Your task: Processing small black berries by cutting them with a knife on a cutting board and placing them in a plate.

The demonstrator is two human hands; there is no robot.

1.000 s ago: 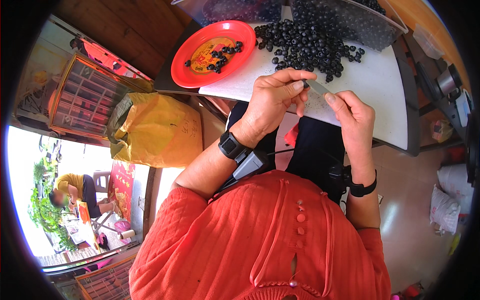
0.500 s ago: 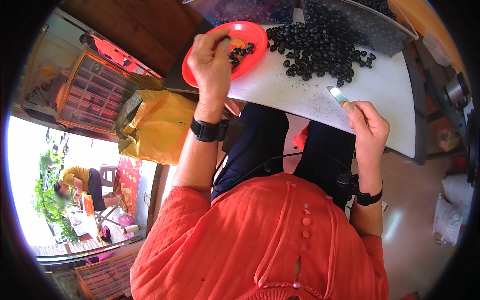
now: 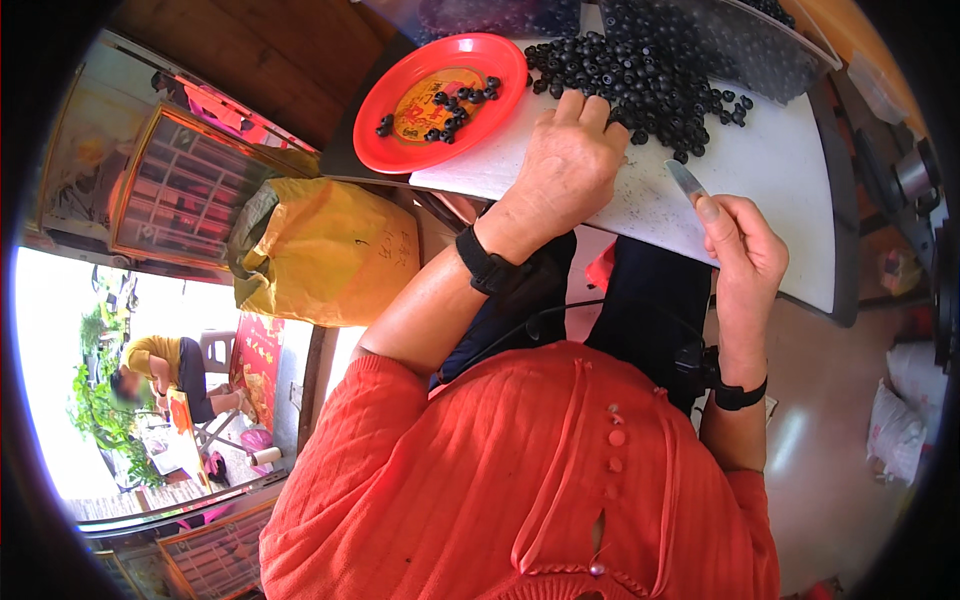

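Observation:
My left hand is at the near edge of a heap of small round black bead-like pieces on the white tabletop. Its fingers are curled down and the fingertips are hidden, so whatever they pinch cannot be seen. A small knife is held by its lower end between the thumb and fingers of my right hand. The short blade points up and left, just short of the heap. Left of the heap lies a red plate with several black pieces on it, some in a cluster and a few by its left side.
Clear plastic bins full of the same pieces stand along the table's far side. A yellow bag sits beside the table at left. Beyond the opening, another person bends over at work. White sacks lie on the floor at right.
My left hand has moved right, from over the red plate to the heap. More pieces on the plate are now in sight. My right hand keeps the knife, with little movement.

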